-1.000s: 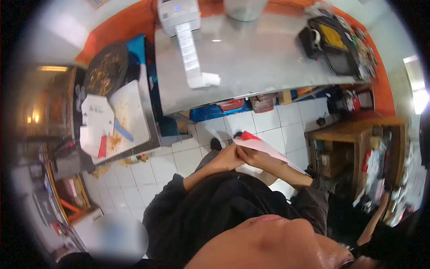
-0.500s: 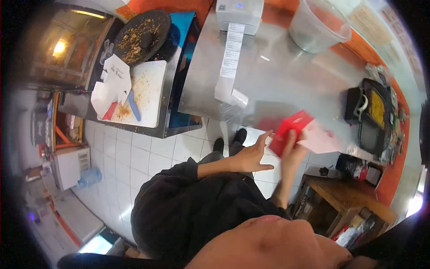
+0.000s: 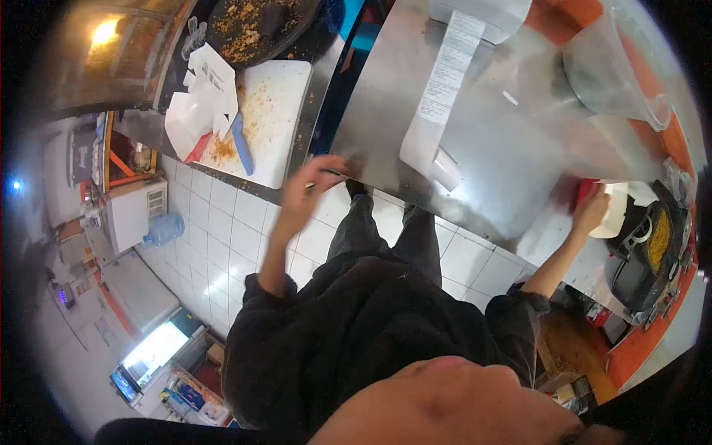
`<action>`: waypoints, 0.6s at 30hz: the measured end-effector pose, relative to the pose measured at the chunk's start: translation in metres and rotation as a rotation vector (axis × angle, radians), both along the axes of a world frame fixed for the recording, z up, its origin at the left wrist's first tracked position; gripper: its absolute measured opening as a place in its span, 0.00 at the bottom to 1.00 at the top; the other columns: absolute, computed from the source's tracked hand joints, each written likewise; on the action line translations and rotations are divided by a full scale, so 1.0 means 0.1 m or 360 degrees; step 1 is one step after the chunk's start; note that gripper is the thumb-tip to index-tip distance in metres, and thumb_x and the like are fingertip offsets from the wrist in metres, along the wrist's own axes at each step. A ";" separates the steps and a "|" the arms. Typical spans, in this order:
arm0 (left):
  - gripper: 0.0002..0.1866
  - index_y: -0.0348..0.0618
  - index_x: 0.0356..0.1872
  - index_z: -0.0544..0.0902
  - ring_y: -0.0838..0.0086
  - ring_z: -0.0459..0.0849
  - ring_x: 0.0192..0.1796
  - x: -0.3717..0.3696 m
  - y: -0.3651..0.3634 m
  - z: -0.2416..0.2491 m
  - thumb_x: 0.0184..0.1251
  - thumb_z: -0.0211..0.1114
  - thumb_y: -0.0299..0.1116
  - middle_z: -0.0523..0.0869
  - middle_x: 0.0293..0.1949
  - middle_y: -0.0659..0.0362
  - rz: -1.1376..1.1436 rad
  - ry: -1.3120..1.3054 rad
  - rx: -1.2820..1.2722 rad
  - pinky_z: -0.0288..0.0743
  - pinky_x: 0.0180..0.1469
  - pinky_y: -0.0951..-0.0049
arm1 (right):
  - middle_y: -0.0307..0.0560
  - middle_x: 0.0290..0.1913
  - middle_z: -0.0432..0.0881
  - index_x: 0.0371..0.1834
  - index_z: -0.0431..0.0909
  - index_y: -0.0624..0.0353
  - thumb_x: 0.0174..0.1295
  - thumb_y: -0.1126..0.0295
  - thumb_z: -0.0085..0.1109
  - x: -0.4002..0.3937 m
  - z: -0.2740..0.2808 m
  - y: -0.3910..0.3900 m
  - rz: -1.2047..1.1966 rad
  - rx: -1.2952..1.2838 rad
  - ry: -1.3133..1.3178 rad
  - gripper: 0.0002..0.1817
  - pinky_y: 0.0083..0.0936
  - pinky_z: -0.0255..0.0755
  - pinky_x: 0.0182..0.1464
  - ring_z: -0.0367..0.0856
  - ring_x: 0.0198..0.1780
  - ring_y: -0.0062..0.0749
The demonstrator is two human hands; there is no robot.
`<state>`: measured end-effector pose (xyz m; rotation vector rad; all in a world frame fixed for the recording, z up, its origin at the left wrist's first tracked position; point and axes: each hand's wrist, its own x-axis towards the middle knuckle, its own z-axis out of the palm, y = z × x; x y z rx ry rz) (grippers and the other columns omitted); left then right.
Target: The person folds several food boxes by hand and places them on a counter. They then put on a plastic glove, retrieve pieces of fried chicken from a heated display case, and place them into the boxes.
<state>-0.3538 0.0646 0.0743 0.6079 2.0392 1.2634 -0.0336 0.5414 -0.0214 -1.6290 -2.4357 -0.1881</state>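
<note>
My right hand (image 3: 591, 211) is closed on a red and white cardboard food box (image 3: 612, 211), over the right part of the steel counter (image 3: 519, 159). A black tray with yellow food (image 3: 656, 241) is just beyond the box. My left hand (image 3: 302, 194) is raised between the counter and the white cutting board (image 3: 285, 96). Its fingers are bent but apart, and a small dark mark by them is too blurred to name. On the board lie a blue-handled utensil (image 3: 242, 144), crumbs and an unfolded white carton (image 3: 211, 89).
A printer (image 3: 489, 15) with a long strip of labels (image 3: 449, 70) stands on the counter. To its right is a clear plastic bucket (image 3: 612, 70). A dark pan with crumbs (image 3: 259, 26) sits behind the board. A glass-fronted lit cabinet (image 3: 104, 59) is at far left.
My right hand has carried the box rightward to beside the black tray. My left hand has left the box's side and moved left toward the cutting board. The view has shifted.
</note>
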 end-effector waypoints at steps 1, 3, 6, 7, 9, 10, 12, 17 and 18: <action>0.14 0.40 0.52 0.76 0.74 0.79 0.46 -0.31 -0.32 -0.18 0.67 0.54 0.28 0.80 0.49 0.58 -0.0097 0.0602 0.0008 0.70 0.52 0.75 | 0.59 0.37 0.73 0.54 0.69 0.48 0.68 0.53 0.42 0.01 -0.05 0.19 -0.0078 0.0088 -0.0097 0.18 0.48 0.68 0.42 0.74 0.43 0.55; 0.19 0.41 0.55 0.75 0.66 0.76 0.53 -0.74 -0.84 -0.17 0.63 0.60 0.33 0.79 0.51 0.56 0.0532 0.0643 -0.0211 0.67 0.57 0.68 | 0.59 0.40 0.74 0.56 0.67 0.48 0.66 0.53 0.46 0.02 -0.15 0.38 -0.0008 0.0201 -0.0108 0.19 0.47 0.68 0.43 0.74 0.45 0.54; 0.22 0.43 0.58 0.72 0.59 0.74 0.57 -1.42 -1.39 -0.04 0.63 0.61 0.35 0.78 0.52 0.53 0.0336 0.1673 -0.0715 0.62 0.62 0.61 | 0.60 0.45 0.74 0.61 0.64 0.50 0.64 0.53 0.50 -0.14 -0.03 0.26 -0.0038 0.0696 -0.0294 0.24 0.45 0.68 0.48 0.73 0.48 0.53; 0.21 0.44 0.57 0.72 0.61 0.74 0.56 -1.65 -1.69 -0.19 0.64 0.59 0.34 0.78 0.53 0.53 0.0215 0.1708 -0.0800 0.59 0.64 0.60 | 0.59 0.45 0.75 0.59 0.66 0.52 0.62 0.54 0.54 -0.43 0.26 -0.06 -0.0087 0.0744 -0.0090 0.24 0.44 0.67 0.50 0.74 0.48 0.52; 0.18 0.45 0.56 0.72 0.63 0.75 0.56 -2.09 -2.27 -0.59 0.66 0.56 0.34 0.79 0.53 0.54 -0.0050 0.1784 -0.0963 0.55 0.66 0.56 | 0.57 0.46 0.77 0.56 0.70 0.54 0.59 0.60 0.59 -0.81 0.45 -0.57 0.0046 0.0635 0.0338 0.23 0.42 0.66 0.53 0.74 0.48 0.50; 0.17 0.45 0.55 0.72 0.65 0.75 0.56 -2.27 -2.47 -0.76 0.67 0.55 0.34 0.79 0.53 0.55 -0.0187 0.1824 -0.1040 0.53 0.67 0.54 | 0.55 0.47 0.77 0.55 0.72 0.55 0.59 0.64 0.60 -0.95 0.42 -0.79 0.0231 0.0478 0.0563 0.21 0.41 0.66 0.54 0.74 0.49 0.49; 0.13 0.45 0.51 0.74 0.68 0.80 0.49 -2.27 -2.31 -0.53 0.70 0.51 0.33 0.81 0.49 0.57 -0.0245 0.1731 -0.1286 0.54 0.66 0.53 | 0.51 0.47 0.78 0.49 0.76 0.56 0.59 0.71 0.58 -1.56 0.47 -1.68 0.0560 0.0458 0.0717 0.14 0.39 0.66 0.55 0.74 0.51 0.46; 0.14 0.44 0.51 0.76 0.62 0.82 0.42 -2.22 -2.03 -0.76 0.71 0.50 0.36 0.83 0.45 0.55 -0.0161 0.1244 -0.0896 0.62 0.57 0.61 | 0.48 0.42 0.80 0.43 0.78 0.57 0.53 0.82 0.54 -2.84 0.38 -3.49 0.1074 -0.0691 0.1442 0.14 0.34 0.69 0.51 0.78 0.45 0.42; 0.15 0.44 0.52 0.76 0.62 0.82 0.42 -2.14 -1.91 -0.75 0.72 0.49 0.38 0.83 0.46 0.55 -0.0258 0.1274 -0.0792 0.64 0.56 0.64 | 0.47 0.42 0.80 0.43 0.78 0.57 0.52 0.82 0.53 -3.08 0.41 -3.77 0.1335 -0.0683 0.1429 0.16 0.37 0.69 0.50 0.77 0.46 0.44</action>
